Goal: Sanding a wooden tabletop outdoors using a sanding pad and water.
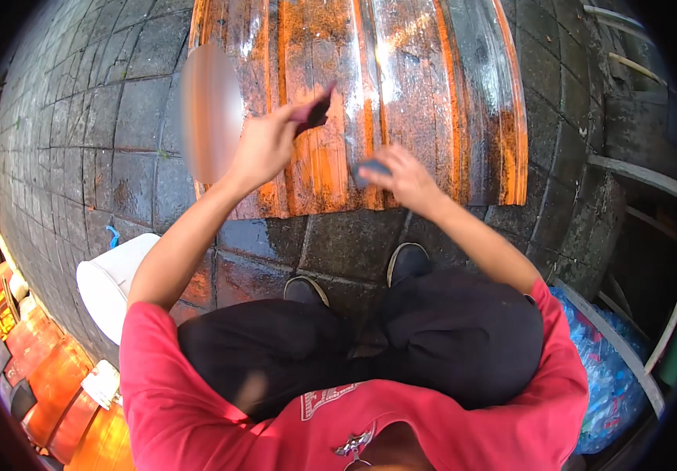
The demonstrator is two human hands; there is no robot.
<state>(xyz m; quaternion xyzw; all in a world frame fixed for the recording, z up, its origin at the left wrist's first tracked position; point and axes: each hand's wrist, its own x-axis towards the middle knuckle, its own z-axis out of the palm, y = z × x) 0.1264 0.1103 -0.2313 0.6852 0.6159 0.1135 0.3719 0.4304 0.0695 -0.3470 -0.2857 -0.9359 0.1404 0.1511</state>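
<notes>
A wet orange corrugated sheet (319, 157) with dark blotchy stains lies on the paving in front of me. My left hand (264, 149) is raised over its near left part, fingers closed on a folded maroon piece (315, 111) that looks like sandpaper. On the sheet near its front edge, my right hand (409, 180) grips a dark grey pad (368, 171), which appears to rest against the surface. The orange looks brighter and less stained around the area between both hands. Slight motion blur softens the right fingers.
A white bucket (107, 294) stands at my left. Orange and red tiles (60, 369) are piled at lower left. On the right are a blue plastic bag (609, 385) and pale curved bars (640, 179). My shoes (409, 261) rest on dark, wet paving just before the sheet.
</notes>
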